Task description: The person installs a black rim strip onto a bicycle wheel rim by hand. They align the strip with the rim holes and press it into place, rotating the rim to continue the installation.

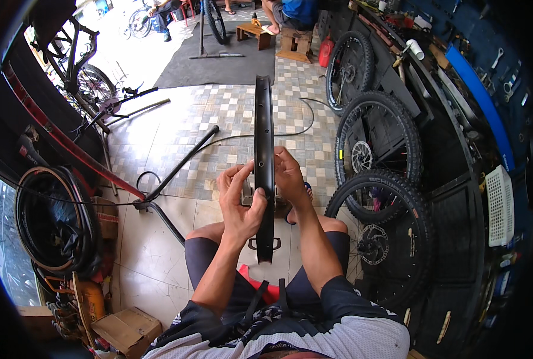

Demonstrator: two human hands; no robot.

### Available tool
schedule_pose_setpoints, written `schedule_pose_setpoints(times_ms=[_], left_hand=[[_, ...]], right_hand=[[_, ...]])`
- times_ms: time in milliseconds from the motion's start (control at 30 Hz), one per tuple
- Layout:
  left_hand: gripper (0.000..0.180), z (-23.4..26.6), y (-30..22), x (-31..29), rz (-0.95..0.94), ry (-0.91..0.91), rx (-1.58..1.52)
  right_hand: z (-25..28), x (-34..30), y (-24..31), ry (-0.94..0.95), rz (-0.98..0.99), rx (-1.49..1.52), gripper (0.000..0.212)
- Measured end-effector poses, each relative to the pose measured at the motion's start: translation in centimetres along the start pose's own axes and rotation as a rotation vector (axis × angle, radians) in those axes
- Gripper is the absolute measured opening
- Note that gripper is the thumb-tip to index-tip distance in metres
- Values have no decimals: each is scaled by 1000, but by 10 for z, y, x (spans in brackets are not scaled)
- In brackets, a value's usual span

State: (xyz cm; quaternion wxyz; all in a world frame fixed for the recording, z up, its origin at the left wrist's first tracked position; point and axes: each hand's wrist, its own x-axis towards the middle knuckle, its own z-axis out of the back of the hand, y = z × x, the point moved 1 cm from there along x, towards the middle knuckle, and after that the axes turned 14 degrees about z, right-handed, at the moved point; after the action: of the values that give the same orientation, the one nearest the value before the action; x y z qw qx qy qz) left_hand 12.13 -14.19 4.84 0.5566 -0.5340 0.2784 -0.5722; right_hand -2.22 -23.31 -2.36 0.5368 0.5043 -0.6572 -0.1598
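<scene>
A black bicycle rim [264, 125] stands upright in front of me, seen edge-on, with small holes along its channel. No tyre covers it. My left hand [241, 203] grips its left side, the thumb lying on the channel near one of the holes and the fingers bent along the sidewall. On the opposite side my right hand [288, 175] is closed, with its fingers curled in against the rim. Those fingertips are partly hidden behind the rim, so what they pinch cannot be made out. The rim's lower end hangs between my knees.
Wheels with knobbly tyres [419, 218] lean along the workbench at right. A black metal stand [183, 161] lies across the floor to the left, near stacked tyres [51, 221] and a cardboard box [128, 326]. Farther off are a wooden stool [253, 36] and seated people.
</scene>
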Motion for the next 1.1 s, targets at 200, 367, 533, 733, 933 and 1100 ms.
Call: schedule_pose_setpoints(times_ms=[200,367,533,733,933,1100], left_hand=[[54,-2,0,5,-83,-5,-31],[54,-2,0,6,-52,14,-102],[53,-1,-1,6,-79,8,-42],[52,-5,-2,4,0,11,-127],[51,-3,0,4,-62,-2,-37],[51,-2,-3,3,-31,3,-56]], right_hand=[[-2,8,-12,-11,6,77,13],[2,2,-1,99,-10,83,30],[-5,-2,5,82,69,64,31],[3,-5,-4,58,-53,0,28],[-1,8,-15,-59,69,111,16],[5,7,-13,43,-9,109,17]])
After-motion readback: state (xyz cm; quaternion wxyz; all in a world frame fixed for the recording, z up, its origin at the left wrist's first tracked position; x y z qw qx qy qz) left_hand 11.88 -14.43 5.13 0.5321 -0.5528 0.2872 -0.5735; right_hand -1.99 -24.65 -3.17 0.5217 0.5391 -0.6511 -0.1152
